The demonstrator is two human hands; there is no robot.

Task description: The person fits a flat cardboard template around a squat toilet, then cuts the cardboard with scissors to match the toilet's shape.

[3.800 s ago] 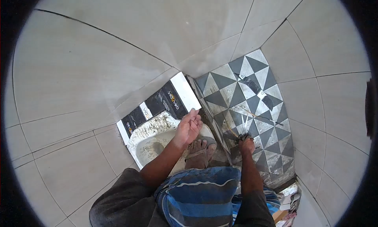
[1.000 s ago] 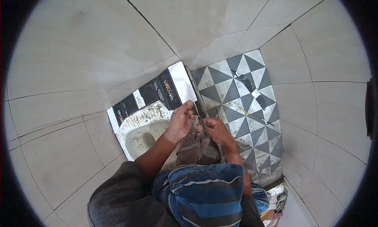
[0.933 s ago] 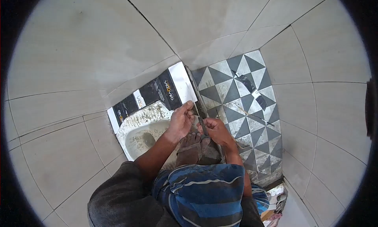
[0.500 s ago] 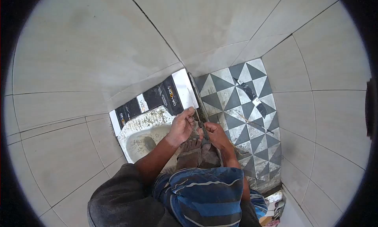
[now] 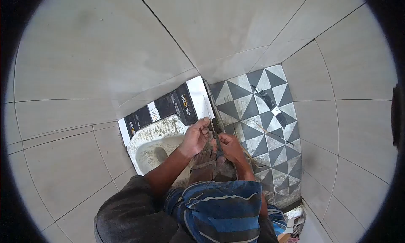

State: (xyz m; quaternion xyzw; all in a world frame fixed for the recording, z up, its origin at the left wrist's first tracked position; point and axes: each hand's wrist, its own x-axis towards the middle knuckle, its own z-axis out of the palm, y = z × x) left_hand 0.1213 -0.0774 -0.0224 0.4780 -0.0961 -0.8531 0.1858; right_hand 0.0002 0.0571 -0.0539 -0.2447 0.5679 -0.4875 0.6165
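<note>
Crouched in a tiled corner, both hands low in front of me, near each other above my feet (image 5: 206, 160). Left hand (image 5: 195, 138): closed, fingers curled, thumb and forefinger brought together just beside the near corner of the carton's white end. A fine pale line runs up from about those fingertips over the white; whether I pinch it, cannot tell. Right hand (image 5: 231, 147): clenched round a slim dark tool (image 5: 218, 144), thumb and fingers bent about it. The tool stands between my two hands, on a slant, its upper end towards the left fingertips; fingers hide part of it, and its kind is too small to tell.

Carton (image 5: 171, 103): black and white, printed GRANDIA, lying along the foot of the wall (image 5: 105, 53), behind the toilet pan (image 5: 145, 138). Pan spattered brown and grey on its rim, left of my feet; my left forearm crosses over it.

To the right, beyond a dark edge, floor (image 5: 249, 148) of grey and white triangles, smeared in places. On it a crumpled black strip (image 5: 266, 99) with a pale patch; nearer me, a thin stick (image 5: 274, 135), dark at its far right end. Blue striped cloth (image 5: 228, 209) across my lap.
</note>
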